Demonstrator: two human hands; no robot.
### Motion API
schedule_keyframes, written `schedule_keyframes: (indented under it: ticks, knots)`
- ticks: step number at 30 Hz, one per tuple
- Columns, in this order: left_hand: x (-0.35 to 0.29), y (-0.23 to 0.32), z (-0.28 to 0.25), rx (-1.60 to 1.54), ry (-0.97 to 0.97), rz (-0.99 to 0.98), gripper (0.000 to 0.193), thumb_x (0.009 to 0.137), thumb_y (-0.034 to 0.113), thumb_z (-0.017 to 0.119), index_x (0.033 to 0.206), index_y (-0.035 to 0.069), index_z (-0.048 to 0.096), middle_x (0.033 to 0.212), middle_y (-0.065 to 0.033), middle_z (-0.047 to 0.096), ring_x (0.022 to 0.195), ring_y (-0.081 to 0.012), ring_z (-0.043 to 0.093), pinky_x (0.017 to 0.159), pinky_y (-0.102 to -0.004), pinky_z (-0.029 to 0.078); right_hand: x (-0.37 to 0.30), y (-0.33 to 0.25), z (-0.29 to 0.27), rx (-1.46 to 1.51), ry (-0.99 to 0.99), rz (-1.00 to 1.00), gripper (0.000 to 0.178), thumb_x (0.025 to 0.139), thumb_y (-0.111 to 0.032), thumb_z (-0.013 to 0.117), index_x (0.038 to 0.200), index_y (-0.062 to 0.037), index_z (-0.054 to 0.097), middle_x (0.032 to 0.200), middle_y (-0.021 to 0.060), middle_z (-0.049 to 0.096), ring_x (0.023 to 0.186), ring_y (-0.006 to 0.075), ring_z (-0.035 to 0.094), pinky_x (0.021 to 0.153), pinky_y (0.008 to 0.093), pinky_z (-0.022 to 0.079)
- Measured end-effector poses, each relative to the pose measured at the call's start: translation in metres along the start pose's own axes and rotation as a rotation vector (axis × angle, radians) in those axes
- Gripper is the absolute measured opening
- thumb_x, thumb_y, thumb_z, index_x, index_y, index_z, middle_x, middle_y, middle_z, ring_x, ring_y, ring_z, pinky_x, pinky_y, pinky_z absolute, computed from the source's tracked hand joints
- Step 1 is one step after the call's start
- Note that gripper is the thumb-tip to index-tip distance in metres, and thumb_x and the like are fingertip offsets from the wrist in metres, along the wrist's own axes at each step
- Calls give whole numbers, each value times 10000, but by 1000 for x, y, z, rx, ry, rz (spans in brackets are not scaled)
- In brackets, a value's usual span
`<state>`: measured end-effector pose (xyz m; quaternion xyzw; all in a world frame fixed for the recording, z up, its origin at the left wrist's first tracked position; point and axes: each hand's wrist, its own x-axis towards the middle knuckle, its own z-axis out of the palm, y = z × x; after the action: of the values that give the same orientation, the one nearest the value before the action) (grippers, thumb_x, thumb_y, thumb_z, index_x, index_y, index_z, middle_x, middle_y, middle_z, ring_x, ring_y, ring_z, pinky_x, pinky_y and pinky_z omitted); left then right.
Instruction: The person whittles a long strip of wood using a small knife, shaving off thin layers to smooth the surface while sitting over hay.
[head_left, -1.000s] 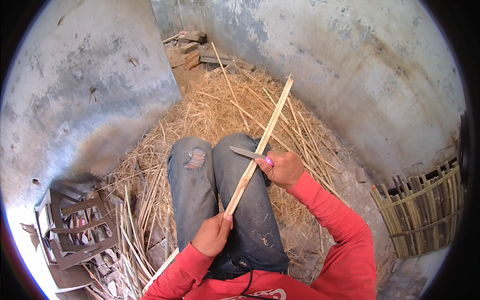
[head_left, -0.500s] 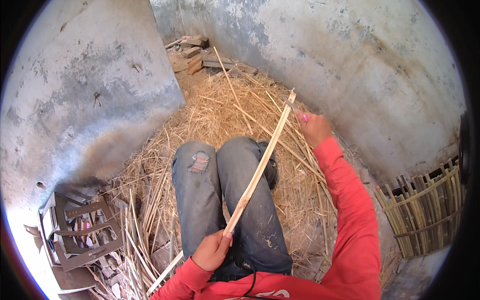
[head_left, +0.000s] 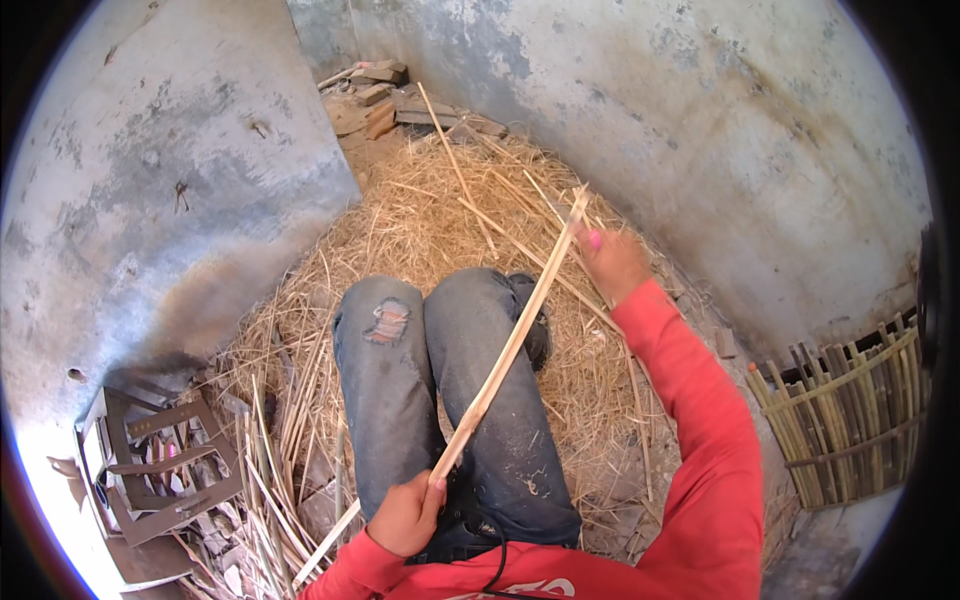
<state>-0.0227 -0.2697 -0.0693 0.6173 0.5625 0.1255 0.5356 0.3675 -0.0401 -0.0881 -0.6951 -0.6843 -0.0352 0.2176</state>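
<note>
A long pale bamboo strip [head_left: 507, 362] slants across my thighs, its far end raised over the shavings. Near its lower part, my left hand [head_left: 404, 515] is closed around it, thumb on top; the tail runs on past my left forearm. My right hand [head_left: 614, 264] is closed by the strip's far end, on its right side. In it is a small knife, of which a bit of pink [head_left: 596, 240] shows by the fingers; its blade is blurred against the strip and hard to make out.
Straw-like shavings [head_left: 420, 220] and loose strips cover the floor around my knees [head_left: 385, 330]. A brown metal frame [head_left: 175, 465] lies at left. On the right stands a slatted bamboo basket [head_left: 850, 415]. Bricks [head_left: 380, 95] lie by the stained walls [head_left: 680, 130].
My right hand has shifted slightly left and down by the strip's far end, and the blade visible earlier is now blurred. My left hand keeps its grip; the whole view has shifted a little.
</note>
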Motion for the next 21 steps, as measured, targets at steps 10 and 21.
schedule_keyframes:
  ticks: [10,21]
  knots:
    - [-1,-9,8,-75,-26,-43,364,1103,273,460,888,17,603,638,-160,572,589,-322,610,605,-415,470,36,23,38,85,135,-64,691,1038,-635,401,737,-85,691,612,180,634,584,383,649,564,521,512]
    - [2,-6,4,35,87,96,379,1102,277,458,862,19,598,624,-99,554,554,-228,559,582,-376,446,29,58,3,-216,166,-191,672,1030,-635,421,710,-102,676,531,134,579,480,345,607,470,453,493]
